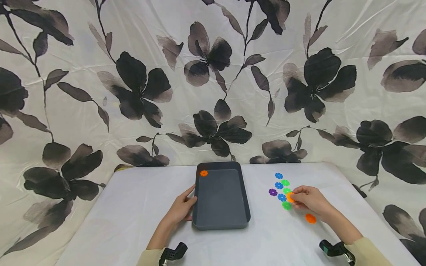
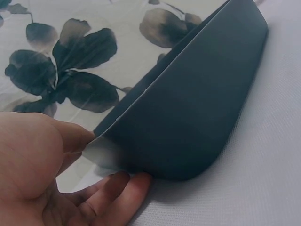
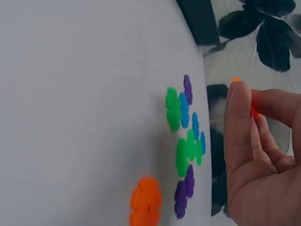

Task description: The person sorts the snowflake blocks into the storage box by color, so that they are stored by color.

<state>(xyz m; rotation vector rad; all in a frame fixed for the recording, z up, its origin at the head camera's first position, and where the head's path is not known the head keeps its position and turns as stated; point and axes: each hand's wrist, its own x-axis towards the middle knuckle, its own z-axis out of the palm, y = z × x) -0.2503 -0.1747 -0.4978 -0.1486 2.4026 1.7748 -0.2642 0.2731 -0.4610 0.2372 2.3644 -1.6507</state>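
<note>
A dark grey rectangular tray (image 1: 219, 203) lies on the white table. At its left side my left hand (image 1: 181, 207) grips the wall, thumb at the rim and fingers low against the outside; the left wrist view shows this hand (image 2: 70, 174) close up against the tray (image 2: 188, 94). One orange flower-shaped disc (image 1: 203, 173) rests inside the tray near its far left corner. Between thumb and fingertips my right hand (image 1: 313, 200) pinches another orange flower-shaped disc (image 1: 289, 197), held over the loose group; in the right wrist view the fingers mostly hide it.
Right of the tray lie several flower-shaped discs: blue (image 1: 279, 176), green (image 1: 286, 205) and purple (image 1: 273, 192). An orange disc (image 1: 311, 218) lies nearer, below my right hand. A floral cloth (image 1: 259, 122) hangs behind the table's far edge.
</note>
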